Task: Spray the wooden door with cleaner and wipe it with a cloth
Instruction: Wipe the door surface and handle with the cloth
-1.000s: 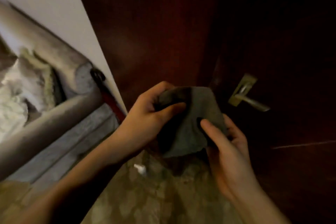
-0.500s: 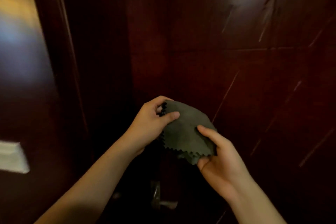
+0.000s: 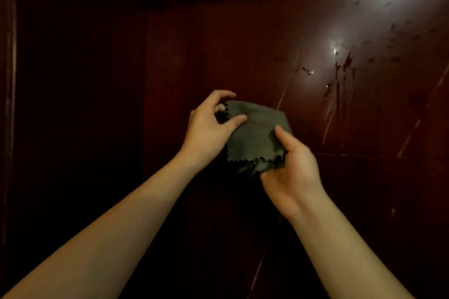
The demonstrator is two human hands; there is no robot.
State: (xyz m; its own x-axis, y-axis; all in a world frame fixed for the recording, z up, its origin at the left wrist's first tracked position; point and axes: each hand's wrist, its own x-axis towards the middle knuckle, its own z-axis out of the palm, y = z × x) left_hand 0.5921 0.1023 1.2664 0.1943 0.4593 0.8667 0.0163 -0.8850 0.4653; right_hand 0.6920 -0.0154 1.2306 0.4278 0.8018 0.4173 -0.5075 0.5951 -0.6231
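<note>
A dark red wooden door [image 3: 267, 43] fills the view. Wet spray drops and runs [image 3: 340, 73] glisten on its upper right part under a light glare. In front of the door I hold a grey cloth [image 3: 255, 133] with zigzag edges, folded over. My left hand [image 3: 209, 126] pinches its upper left edge between thumb and fingers. My right hand [image 3: 289, 165] grips its lower right side, thumb on top. The cloth is held away from the wet patch, below and left of it. No spray bottle is in view.
The door frame edge [image 3: 9, 80] runs down the far left in deep shadow. Thin pale scratch lines [image 3: 289, 75] cross the door panel on the right. The lower door is very dark.
My view has risen from the door handle and floor up to the upper door, and the wet patch now shows fully. Both hands still hold the cloth, lifted with the view.
</note>
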